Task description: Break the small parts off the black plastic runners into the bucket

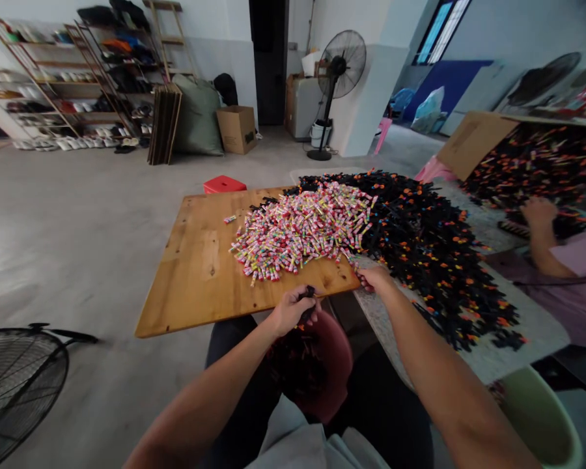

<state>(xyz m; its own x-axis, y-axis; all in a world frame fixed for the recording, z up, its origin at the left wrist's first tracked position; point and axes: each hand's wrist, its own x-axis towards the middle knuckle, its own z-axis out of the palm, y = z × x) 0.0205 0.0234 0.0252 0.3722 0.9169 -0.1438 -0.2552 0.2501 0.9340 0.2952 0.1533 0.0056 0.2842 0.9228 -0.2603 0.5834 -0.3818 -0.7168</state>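
Note:
My left hand (290, 310) is closed around a small black part (308, 305), just off the near edge of the wooden board (188, 267). At the board's right corner is my right hand (374, 276), its fingers drawn together by the heap's edge; whatever they hold is hidden. On the board lies a heap of small pink-and-white tubes (303, 228) with yellow and red ends. A large pile of black parts (420, 247) with orange tips spreads over the grey table (532, 326) to the right. Below my hands, a red tub (340, 355) between my legs holds dark pieces.
On the right, a co-worker's hand (540, 212) is beside another black pile near a tilted cardboard box (473, 140). A floor fan (10, 384) stands at lower left, a red stool (224, 184) behind the board, and a pale green tub (551, 417) at lower right.

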